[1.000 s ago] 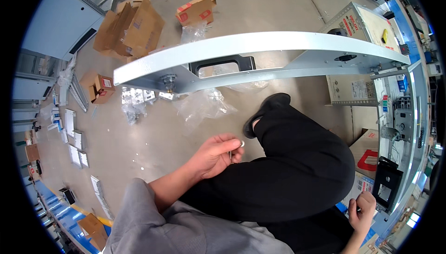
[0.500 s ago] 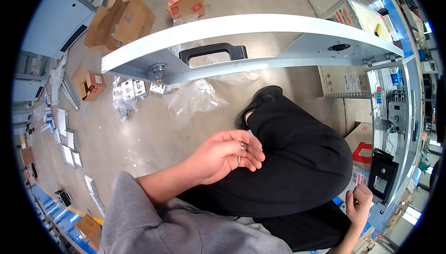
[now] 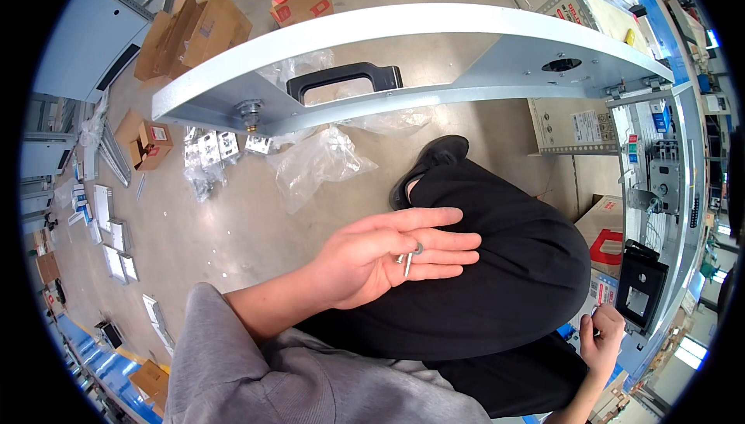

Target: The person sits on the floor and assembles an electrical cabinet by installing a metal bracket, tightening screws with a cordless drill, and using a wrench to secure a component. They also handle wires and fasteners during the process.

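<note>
My left hand (image 3: pixel 380 257) is palm up over my thigh, its fingers stretched out. Small metal screws (image 3: pixel 407 263) lie across the fingers, with a ring-shaped washer (image 3: pixel 419 249) beside them, and the thumb rests against them. Low on the right, my right hand (image 3: pixel 602 340) is curled into a fist next to a black rectangular frame (image 3: pixel 641 294). What that fist holds, if anything, is hidden. In front of me a white metal door (image 3: pixel 434 19) stands out from a cabinet (image 3: pixel 683 152); a black handle (image 3: pixel 345 75) shows on it.
Clear plastic bags (image 3: pixel 322 168) and white boxed parts (image 3: pixel 209 148) lie on the floor beyond the door's edge. Open cardboard boxes (image 3: pixel 221 28) stand at the far left. Switches and wiring (image 3: pixel 660 183) fill the cabinet on my right, with a carton (image 3: pixel 601 230) beside it.
The fingers of my left hand have straightened from a loose curl, exposing the screws and washer. My right hand stays almost in place. The view has shifted slightly.
</note>
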`<state>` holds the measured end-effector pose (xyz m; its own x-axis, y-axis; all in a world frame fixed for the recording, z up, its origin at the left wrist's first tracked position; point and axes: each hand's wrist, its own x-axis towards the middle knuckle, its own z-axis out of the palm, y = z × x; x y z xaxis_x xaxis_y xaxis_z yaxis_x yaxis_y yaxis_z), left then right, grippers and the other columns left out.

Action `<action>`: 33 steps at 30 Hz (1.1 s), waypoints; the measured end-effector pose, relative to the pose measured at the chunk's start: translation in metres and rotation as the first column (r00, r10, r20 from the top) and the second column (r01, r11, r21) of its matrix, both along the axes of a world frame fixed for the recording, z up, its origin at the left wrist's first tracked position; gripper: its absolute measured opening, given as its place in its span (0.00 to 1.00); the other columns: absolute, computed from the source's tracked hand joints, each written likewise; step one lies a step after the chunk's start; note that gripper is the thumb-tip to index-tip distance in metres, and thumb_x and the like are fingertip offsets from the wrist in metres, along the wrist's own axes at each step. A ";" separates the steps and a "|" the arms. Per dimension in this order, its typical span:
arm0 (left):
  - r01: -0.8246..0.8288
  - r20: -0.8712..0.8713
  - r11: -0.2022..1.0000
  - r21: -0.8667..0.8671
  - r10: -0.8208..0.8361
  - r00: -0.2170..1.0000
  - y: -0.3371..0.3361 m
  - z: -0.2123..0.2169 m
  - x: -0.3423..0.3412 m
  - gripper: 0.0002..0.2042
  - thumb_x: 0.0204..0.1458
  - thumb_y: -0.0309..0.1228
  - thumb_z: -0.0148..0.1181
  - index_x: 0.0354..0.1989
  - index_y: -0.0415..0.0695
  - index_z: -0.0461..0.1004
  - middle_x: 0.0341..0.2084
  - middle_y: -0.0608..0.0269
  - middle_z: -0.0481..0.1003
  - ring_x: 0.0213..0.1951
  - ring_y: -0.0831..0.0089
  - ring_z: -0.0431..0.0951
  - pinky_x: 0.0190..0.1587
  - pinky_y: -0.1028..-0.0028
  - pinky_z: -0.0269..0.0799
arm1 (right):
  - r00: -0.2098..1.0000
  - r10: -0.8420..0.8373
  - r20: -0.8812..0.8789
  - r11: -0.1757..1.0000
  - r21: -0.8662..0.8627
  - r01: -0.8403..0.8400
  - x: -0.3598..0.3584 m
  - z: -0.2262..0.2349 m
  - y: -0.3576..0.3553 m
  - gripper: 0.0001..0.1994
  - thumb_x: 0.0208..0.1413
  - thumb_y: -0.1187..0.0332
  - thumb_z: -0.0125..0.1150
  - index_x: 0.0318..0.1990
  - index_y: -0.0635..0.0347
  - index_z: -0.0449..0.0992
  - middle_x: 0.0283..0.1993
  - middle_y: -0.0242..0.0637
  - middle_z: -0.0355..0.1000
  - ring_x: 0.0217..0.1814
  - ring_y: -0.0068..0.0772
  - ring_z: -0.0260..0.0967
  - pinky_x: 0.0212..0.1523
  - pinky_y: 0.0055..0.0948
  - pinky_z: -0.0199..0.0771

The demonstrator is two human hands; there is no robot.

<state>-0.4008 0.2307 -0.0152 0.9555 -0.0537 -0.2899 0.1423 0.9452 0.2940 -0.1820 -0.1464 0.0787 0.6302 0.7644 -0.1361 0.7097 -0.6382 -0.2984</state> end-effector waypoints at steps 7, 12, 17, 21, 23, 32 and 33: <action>-0.018 0.023 0.993 -0.121 0.021 1.000 -0.002 -0.008 0.000 0.32 0.66 0.37 0.38 0.75 0.29 0.50 0.70 0.27 0.57 0.72 0.36 0.58 0.76 0.46 0.51 | 1.000 -0.008 -0.003 1.000 -0.006 0.008 0.001 -0.001 -0.001 0.19 0.51 0.74 0.63 0.18 0.65 0.57 0.18 0.44 0.55 0.22 0.49 0.54 0.26 0.43 0.49; -0.059 -0.020 0.986 -0.153 0.057 0.998 -0.002 -0.005 0.001 0.32 0.67 0.39 0.37 0.75 0.30 0.50 0.71 0.27 0.56 0.73 0.36 0.56 0.76 0.47 0.49 | 1.000 -0.011 -0.003 1.000 -0.013 0.011 0.001 -0.002 -0.002 0.19 0.50 0.74 0.63 0.18 0.65 0.57 0.18 0.43 0.54 0.23 0.49 0.54 0.26 0.43 0.49; -0.049 -0.113 0.998 0.047 0.054 0.992 0.003 -0.031 -0.004 0.27 0.67 0.36 0.42 0.70 0.32 0.58 0.58 0.31 0.72 0.60 0.43 0.74 0.64 0.56 0.69 | 1.000 -0.013 -0.010 1.000 -0.025 0.013 0.001 -0.002 0.000 0.18 0.50 0.75 0.63 0.18 0.65 0.58 0.19 0.44 0.54 0.23 0.49 0.55 0.26 0.43 0.50; -0.111 -0.374 0.989 0.100 0.141 0.917 0.008 -0.102 -0.033 0.10 0.57 0.27 0.47 0.41 0.38 0.74 0.25 0.61 0.70 0.27 0.68 0.69 0.33 0.72 0.66 | 1.000 -0.017 0.008 0.999 -0.040 0.017 -0.002 -0.003 0.000 0.17 0.50 0.75 0.62 0.18 0.66 0.58 0.19 0.44 0.56 0.23 0.50 0.56 0.27 0.43 0.50; -0.152 -0.402 0.988 0.034 0.153 0.903 0.018 -0.157 -0.073 0.04 0.51 0.26 0.47 0.25 0.43 0.67 0.18 0.69 0.57 0.21 0.75 0.56 0.27 0.73 0.54 | 1.000 0.002 -0.018 0.999 -0.046 -0.002 0.000 -0.003 -0.002 0.17 0.52 0.75 0.61 0.21 0.67 0.56 0.20 0.45 0.53 0.24 0.49 0.52 0.27 0.43 0.49; 0.486 -0.422 0.197 0.851 0.808 0.411 0.085 -0.341 -0.209 0.20 0.61 0.43 0.55 0.41 0.33 0.80 0.25 0.50 0.78 0.30 0.58 0.78 0.36 0.62 0.71 | 0.999 -0.004 -0.054 0.995 -0.100 -0.001 0.002 -0.006 -0.005 0.16 0.53 0.73 0.60 0.22 0.69 0.58 0.22 0.47 0.55 0.25 0.50 0.55 0.28 0.43 0.51; 0.502 -0.359 0.095 0.860 0.810 0.463 0.098 -0.339 -0.192 0.21 0.62 0.44 0.57 0.44 0.33 0.80 0.28 0.47 0.80 0.34 0.56 0.80 0.41 0.61 0.73 | 0.999 -0.010 -0.052 0.994 -0.113 0.004 0.002 -0.006 -0.006 0.15 0.53 0.73 0.60 0.22 0.69 0.59 0.22 0.47 0.56 0.26 0.51 0.56 0.28 0.43 0.52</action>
<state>-0.5926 0.3286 -0.3545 0.2032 0.9369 -0.2844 0.7549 0.0350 0.6548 -0.1801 -0.1529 0.0723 0.6251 0.7380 -0.2542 0.6905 -0.6747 -0.2608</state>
